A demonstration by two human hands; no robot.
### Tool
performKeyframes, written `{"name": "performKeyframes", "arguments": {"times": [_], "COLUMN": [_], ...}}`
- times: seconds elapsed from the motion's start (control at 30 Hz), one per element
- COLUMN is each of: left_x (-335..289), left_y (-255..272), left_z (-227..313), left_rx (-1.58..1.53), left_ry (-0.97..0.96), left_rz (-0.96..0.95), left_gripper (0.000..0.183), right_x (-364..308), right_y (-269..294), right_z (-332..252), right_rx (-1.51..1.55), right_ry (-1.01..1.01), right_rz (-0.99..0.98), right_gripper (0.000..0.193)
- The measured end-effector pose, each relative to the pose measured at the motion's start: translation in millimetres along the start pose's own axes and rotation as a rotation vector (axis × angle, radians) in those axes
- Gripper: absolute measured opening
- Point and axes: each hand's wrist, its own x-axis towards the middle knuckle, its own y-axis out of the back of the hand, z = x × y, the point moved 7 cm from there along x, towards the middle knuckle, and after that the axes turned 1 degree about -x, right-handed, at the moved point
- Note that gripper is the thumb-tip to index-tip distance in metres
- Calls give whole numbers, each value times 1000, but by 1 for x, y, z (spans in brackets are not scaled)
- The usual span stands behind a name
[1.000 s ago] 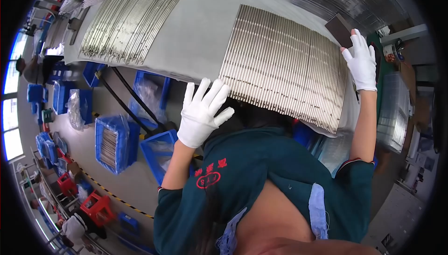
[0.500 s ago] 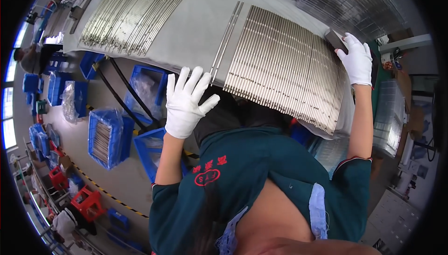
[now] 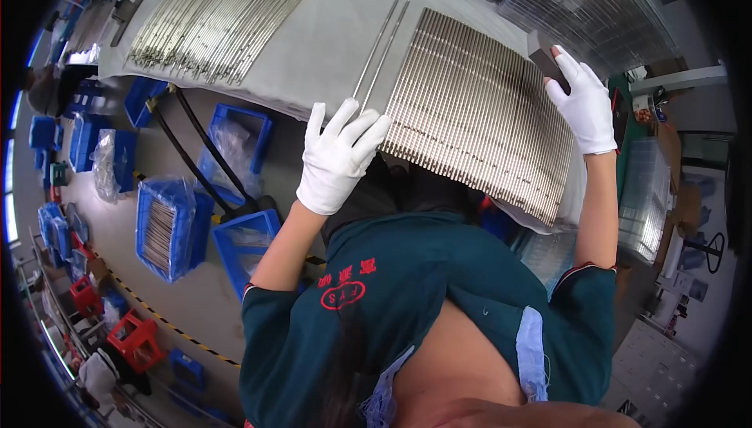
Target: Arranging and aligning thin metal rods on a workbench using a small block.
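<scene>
A row of thin metal rods [image 3: 478, 107] lies side by side on a white-covered table [image 3: 337, 28]. Two loose rods [image 3: 381, 48] lie a little apart, to its left. My left hand [image 3: 338, 158], in a white glove, is at the near ends of these two, fingers slightly spread, nothing gripped in it; its fingertips hide the rod ends. My right hand [image 3: 583, 107], gloved too with bare thumb and finger tips, holds a grey rectangular block [image 3: 542, 52] between thumb and fingers at the row's far right edge.
Another batch of rods [image 3: 223, 17] lies unevenly at the table's left. Clear plastic trays [image 3: 580, 5] are stacked behind the row. Blue bins [image 3: 172, 228], some lined with plastic, stand on the floor to the left, by a black-framed cart handle [image 3: 200, 150].
My left hand has moved right and in to the two loose rods, its fingers less spread. My right hand and the grey block have shifted away from me and slightly left.
</scene>
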Motion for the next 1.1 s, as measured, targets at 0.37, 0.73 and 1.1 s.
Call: {"name": "performKeyframes", "arguments": {"times": [0.37, 0.73, 1.1], "left_x": [7, 6, 10], "left_y": [1, -1, 4], "left_z": [-2, -6, -7], "left_rx": [-6, -70, -114], "left_ry": [-97, -161, -196], "left_rz": [43, -17, -28], "left_gripper": [43, 49, 49], "right_x": [-22, -23, -10], "right_y": [-36, -58, -63], "right_z": [-91, -99, -102], "right_rx": [422, 244, 142], "right_ry": [310, 96, 156], "right_rz": [-192, -357, -314], "right_gripper": [68, 85, 91]}}
